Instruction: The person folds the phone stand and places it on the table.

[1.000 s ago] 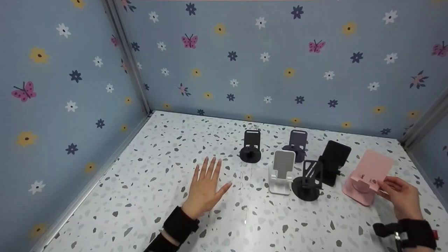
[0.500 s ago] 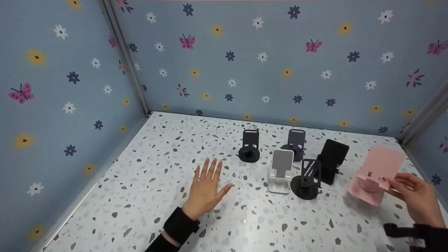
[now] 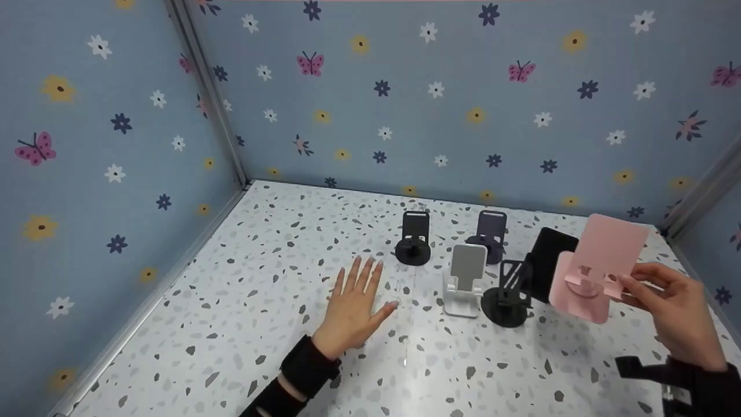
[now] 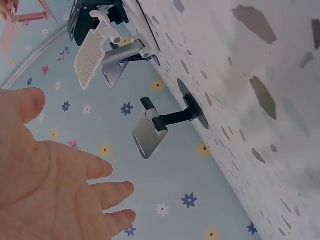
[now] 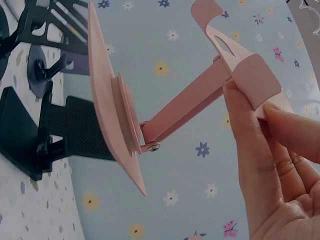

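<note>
My right hand (image 3: 674,307) pinches a pink phone stand (image 3: 611,249) at the lower right edge of its cradle, thumb against fingers. In the right wrist view the pink stand's base (image 5: 112,110) hangs clear of the table, its hinged arm (image 5: 185,105) running up to the pinched lip. Behind it in the head view, a black phone stand (image 3: 550,260) is partly hidden. My left hand (image 3: 353,313) is held palm down over the table with fingers straight and thumb spread, holding nothing. Closest to it is a small black stand with a round base (image 3: 413,252).
A white and grey stand (image 3: 465,281), a black slotted stand on a round base (image 3: 506,301) and a dark purple stand (image 3: 492,231) are grouped right of centre. The speckled table (image 3: 231,289) meets flower-patterned walls (image 3: 405,104) at the back and sides.
My right hand has lifted the pink stand off the table, first rightward, then up and left toward the black stand. My left hand has shifted slightly right.
</note>
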`<state>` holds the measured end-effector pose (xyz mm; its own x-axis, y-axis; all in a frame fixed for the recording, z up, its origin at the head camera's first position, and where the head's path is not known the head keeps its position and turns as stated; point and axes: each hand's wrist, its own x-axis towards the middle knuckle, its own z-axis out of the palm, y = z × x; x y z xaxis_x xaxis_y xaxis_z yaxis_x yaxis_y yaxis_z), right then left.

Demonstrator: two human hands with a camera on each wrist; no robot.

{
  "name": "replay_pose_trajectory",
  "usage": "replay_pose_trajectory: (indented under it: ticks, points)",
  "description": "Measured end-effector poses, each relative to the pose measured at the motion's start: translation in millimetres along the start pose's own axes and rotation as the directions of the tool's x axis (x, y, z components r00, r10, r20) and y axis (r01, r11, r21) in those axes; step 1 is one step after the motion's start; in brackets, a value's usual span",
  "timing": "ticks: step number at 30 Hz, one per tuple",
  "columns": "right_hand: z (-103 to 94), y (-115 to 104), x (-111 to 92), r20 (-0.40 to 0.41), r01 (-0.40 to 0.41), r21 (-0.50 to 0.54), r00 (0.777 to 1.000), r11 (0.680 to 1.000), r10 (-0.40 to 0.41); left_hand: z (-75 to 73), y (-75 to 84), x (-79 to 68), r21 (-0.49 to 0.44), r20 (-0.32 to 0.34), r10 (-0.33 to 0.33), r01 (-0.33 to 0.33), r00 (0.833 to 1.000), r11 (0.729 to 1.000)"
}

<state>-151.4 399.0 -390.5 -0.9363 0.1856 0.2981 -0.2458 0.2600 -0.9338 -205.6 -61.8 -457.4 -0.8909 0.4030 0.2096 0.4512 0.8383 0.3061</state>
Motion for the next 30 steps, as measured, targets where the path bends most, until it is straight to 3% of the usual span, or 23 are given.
replay_pose_trajectory:
  ticks: [6, 12, 16, 19, 23, 27, 30]
  points:
    - [28.2, -12.9, 3.8, 0.072, 0.017, 0.118, 0.997, 0.993, -0.026, -3.0, 16.8, 15.6, -0.022, 0.043, 0.023, -0.022, 0.999, 1.0]
    - [53.2, -21.8, 5.0, 0.112, -0.019, 0.141, 0.994, 0.99, 0.003, -3.8, 33.7, 32.4, -0.148, 0.123, 0.045, -0.027, 0.991, 0.989]
    - [69.0, -25.8, 6.2, 0.126, -0.036, 0.111, 0.992, 0.993, 0.021, -0.8, 42.9, 42.3, -0.242, 0.132, 0.085, -0.051, 0.988, 0.969]
    - [79.6, -27.8, 6.8, 0.128, -0.042, 0.097, 0.991, 0.994, 0.029, 3.5, 49.4, 49.3, -0.341, 0.115, 0.136, -0.09, 0.984, 0.936]
    - [93.2, -29.7, 7.1, 0.142, -0.04, 0.122, 0.99, 0.992, 0.023, 8.6, 58.7, 57.3, -0.514, 0.083, 0.179, -0.112, 0.98, 0.85]
    - [107.1, -29.1, 6.6, 0.164, -0.033, 0.152, 0.986, 0.988, 0.008, 14.3, 67.1, 63.1, -0.71, 0.072, 0.165, -0.066, 0.984, 0.701]
    - [118.4, -27.4, 6.1, 0.179, -0.03, 0.174, 0.984, 0.984, -0.002, 19.2, 70.2, 65.3, -0.833, 0.115, 0.123, 0.028, 0.986, 0.553]
